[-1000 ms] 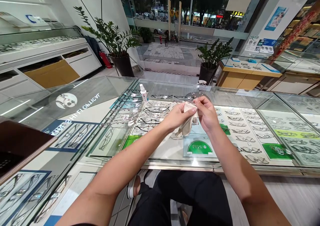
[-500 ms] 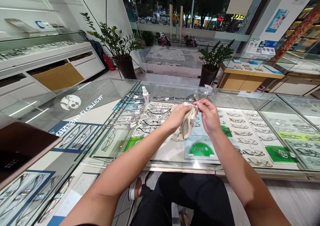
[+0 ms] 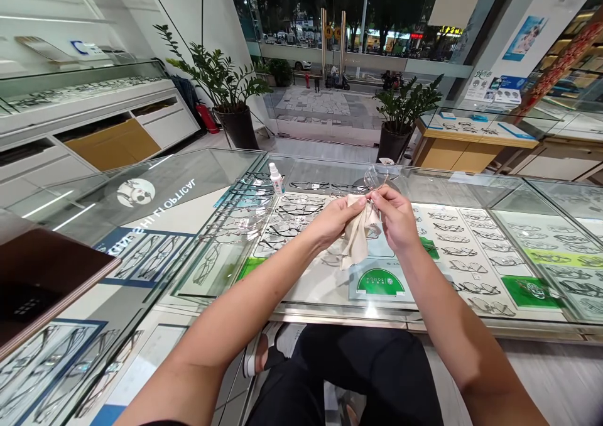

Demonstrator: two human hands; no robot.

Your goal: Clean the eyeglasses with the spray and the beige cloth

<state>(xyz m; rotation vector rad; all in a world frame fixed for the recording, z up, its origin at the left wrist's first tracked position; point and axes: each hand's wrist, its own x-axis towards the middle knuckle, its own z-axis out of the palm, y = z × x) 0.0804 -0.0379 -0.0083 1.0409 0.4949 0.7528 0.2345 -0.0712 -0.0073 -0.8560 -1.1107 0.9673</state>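
Note:
My left hand is closed on a cream cleaning cloth, whose loose end hangs below the fingers. My right hand pinches a pair of thin-rimmed eyeglasses close to the cloth. Clear lenses stick up beyond the fingertips, while the part of the frame between the hands is mostly hidden. Both hands meet above the glass display counter. A small white spray bottle stands on the glass, left of and beyond my left hand.
Rows of spectacle frames lie inside the counter, beside a green semicircular sign. A dark brown panel juts in at the left. Two potted plants stand beyond the counter, before glass doors.
The cloth has shifted in my fingers and now hangs lower and more spread out. Both hands stay together at nearly the same place, and the eyeglasses have turned slightly.

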